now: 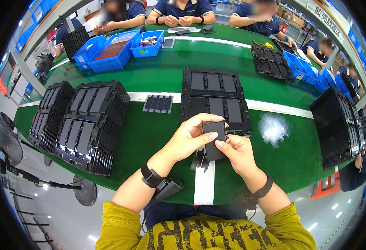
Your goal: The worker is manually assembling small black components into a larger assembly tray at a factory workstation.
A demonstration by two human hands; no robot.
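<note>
Both hands hold a flat black rectangular case [213, 153] above the near part of the green table. My left hand [187, 139] grips its left side and top, with the thumb lying on its face. My right hand [239, 153] pinches its right edge, thumb on the front. Just beyond them lies a black moulded tray [185, 93] with similar dark rectangular pieces in its slots; my hands hide its near part. Some thin dark pieces [199, 161] lie under the case on the white strip, partly covered.
Stacked black trays [92, 121] stand at left, another stack [337, 127] at right. Clear film pieces [273, 129] lie right of my hands; a grey pad [144, 109] with dark strips lies left. Blue bins [115, 62] and co-workers [183, 10] are across the table [149, 137].
</note>
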